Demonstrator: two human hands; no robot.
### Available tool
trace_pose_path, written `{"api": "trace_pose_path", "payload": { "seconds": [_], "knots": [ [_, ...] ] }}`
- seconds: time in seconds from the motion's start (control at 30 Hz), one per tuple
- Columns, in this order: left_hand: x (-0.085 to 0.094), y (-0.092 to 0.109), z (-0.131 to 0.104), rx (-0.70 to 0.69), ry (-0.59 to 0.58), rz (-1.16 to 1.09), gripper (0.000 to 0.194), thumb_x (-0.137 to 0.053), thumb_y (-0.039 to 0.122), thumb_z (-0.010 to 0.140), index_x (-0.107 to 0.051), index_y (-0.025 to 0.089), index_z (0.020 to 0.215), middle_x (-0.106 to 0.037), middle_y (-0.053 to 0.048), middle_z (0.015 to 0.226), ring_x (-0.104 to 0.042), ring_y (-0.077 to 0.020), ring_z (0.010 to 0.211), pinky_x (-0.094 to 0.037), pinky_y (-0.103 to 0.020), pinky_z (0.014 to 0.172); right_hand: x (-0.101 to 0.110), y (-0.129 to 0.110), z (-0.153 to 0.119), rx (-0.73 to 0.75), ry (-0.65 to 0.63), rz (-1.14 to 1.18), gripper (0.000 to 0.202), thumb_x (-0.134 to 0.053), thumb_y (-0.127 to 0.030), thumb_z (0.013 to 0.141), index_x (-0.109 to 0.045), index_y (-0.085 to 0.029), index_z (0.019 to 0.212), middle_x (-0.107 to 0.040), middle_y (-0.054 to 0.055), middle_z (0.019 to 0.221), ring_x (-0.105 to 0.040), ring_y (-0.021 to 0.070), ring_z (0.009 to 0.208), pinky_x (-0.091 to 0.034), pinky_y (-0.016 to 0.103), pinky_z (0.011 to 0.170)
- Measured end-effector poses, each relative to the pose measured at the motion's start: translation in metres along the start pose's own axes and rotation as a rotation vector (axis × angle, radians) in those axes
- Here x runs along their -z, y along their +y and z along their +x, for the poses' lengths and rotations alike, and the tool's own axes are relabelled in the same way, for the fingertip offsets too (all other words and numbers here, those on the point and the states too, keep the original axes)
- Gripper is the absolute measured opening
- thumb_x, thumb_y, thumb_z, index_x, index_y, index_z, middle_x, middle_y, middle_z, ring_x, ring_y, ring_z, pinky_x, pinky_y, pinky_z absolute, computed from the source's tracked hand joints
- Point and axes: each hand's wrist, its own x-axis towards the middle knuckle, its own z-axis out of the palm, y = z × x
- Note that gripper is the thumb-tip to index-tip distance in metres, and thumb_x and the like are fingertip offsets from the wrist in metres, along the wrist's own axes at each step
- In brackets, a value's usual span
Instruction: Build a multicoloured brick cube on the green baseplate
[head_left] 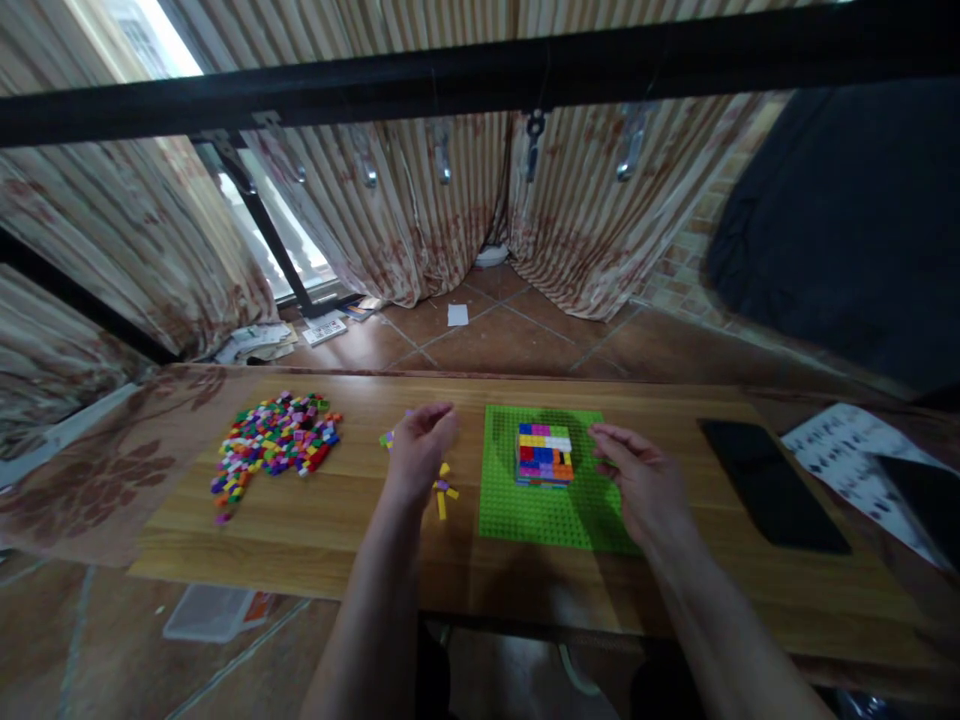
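A block of many-coloured toy bricks stands on a green studded baseplate. My right hand hovers over the right side of the plate, just beside the block and apart from it. Its fingertips are drawn together in a pinch; whatever they may hold is too small to make out. To the left of the plate, my left hand is above the table, its fingers smeared by motion. Several loose yellow bricks lie just right of that hand, and a few more are partly hidden behind it.
A large heap of loose bricks covers the table's left part. On the right lie a dark flat phone-like slab and a printed sheet. A black bar with hooks crosses above the far side. A clear plastic box sits on the floor.
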Motion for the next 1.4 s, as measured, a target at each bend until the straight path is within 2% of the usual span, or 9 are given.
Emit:
{"api": "trace_pose_path", "payload": {
  "seconds": [0.13,0.27,0.37,0.47,0.7,0.83,1.13,1.27,1.4],
  "knots": [
    [0.038,0.0,0.014,-0.032,0.131,0.102,0.031,-0.074,0.03,0.059,-0.07,0.012,0.083,-0.066,0.0,0.07,-0.052,-0.0078,0.057,-0.04,-0.021,0.059,-0.002,0.002,0.0,0.004,0.008,0.0,0.025,-0.077,-0.037,0.057,-0.074,-0.023,0.077,-0.071,0.003,0.083,-0.056,0.0141,0.07,-0.041,0.027,0.061],
    [0.059,-0.005,0.019,-0.081,0.092,0.456,0.019,-0.066,0.022,0.065,-0.072,0.012,0.08,-0.068,-0.002,0.068,-0.057,-0.0125,0.062,-0.042,-0.023,0.061,-0.004,0.003,-0.001,0.0,0.002,-0.002,0.024,-0.077,-0.038,0.056,-0.074,-0.023,0.075,-0.071,0.003,0.082,-0.056,0.0143,0.07,-0.041,0.027,0.061],
    [0.057,-0.006,0.015,-0.106,0.037,0.807,0.018,-0.06,0.02,0.072,-0.074,0.015,0.083,-0.069,-0.004,0.07,-0.06,-0.0161,0.068,-0.044,-0.025,0.064,-0.007,0.002,-0.002,-0.009,-0.002,0.003,0.025,-0.078,-0.038,0.054,-0.075,-0.023,0.074,-0.071,0.003,0.081,-0.055,0.0134,0.068,-0.041,0.026,0.06],
    [0.046,-0.004,0.011,-0.156,-0.009,1.091,0.027,-0.055,0.014,0.076,-0.075,0.019,0.092,-0.071,-0.008,0.087,-0.063,-0.0192,0.081,-0.046,-0.028,0.074,-0.01,0.0,-0.004,-0.011,-0.006,0.0,0.025,-0.078,-0.038,0.053,-0.075,-0.023,0.072,-0.071,0.003,0.079,-0.055,0.013,0.066,-0.041,0.026,0.059],
    [0.034,-0.007,0.012,-0.179,-0.12,1.315,0.032,-0.052,0.014,0.078,-0.075,0.027,0.096,-0.066,-0.01,0.106,-0.061,-0.0241,0.102,-0.045,-0.033,0.09,-0.011,0.002,-0.003,0.002,-0.008,-0.012,0.025,-0.078,-0.038,0.053,-0.075,-0.023,0.072,-0.072,0.004,0.08,-0.055,0.0135,0.065,-0.042,0.027,0.057],
    [0.033,-0.007,0.011,-0.149,-0.143,1.332,0.032,-0.056,0.016,0.076,-0.073,0.028,0.1,-0.064,-0.008,0.11,-0.06,-0.0248,0.103,-0.046,-0.032,0.087,-0.01,0.001,-0.004,-0.002,-0.003,-0.012,0.024,-0.078,-0.039,0.053,-0.075,-0.023,0.072,-0.072,0.003,0.079,-0.055,0.0125,0.065,-0.042,0.026,0.058],
    [0.034,-0.003,0.012,-0.256,-0.12,1.244,0.02,-0.057,0.019,0.077,-0.073,0.02,0.089,-0.067,-0.01,0.101,-0.062,-0.0218,0.093,-0.045,-0.029,0.081,-0.009,0.001,-0.003,0.044,-0.015,-0.018,0.023,-0.076,-0.039,0.058,-0.075,-0.022,0.074,-0.072,0.003,0.076,-0.055,0.0129,0.062,-0.042,0.026,0.057],
    [0.031,0.002,0.009,-0.258,-0.07,0.917,0.016,-0.06,0.025,0.077,-0.07,0.017,0.086,-0.068,-0.005,0.079,-0.061,-0.0175,0.073,-0.045,-0.027,0.07,-0.01,-0.001,-0.005,0.127,-0.002,-0.033,0.021,-0.074,-0.039,0.065,-0.074,-0.022,0.078,-0.071,0.002,0.077,-0.056,0.0131,0.062,-0.044,0.027,0.057],
    [0.013,0.003,-0.004,-0.175,-0.219,0.344,0.017,-0.066,0.028,0.072,-0.069,0.016,0.083,-0.069,-0.004,0.077,-0.061,-0.0148,0.069,-0.048,-0.025,0.065,-0.013,-0.007,-0.011,0.253,-0.047,-0.051,0.017,-0.071,-0.036,0.072,-0.073,-0.023,0.082,-0.071,0.002,0.079,-0.06,0.0147,0.068,-0.048,0.029,0.065]
  ]
}}
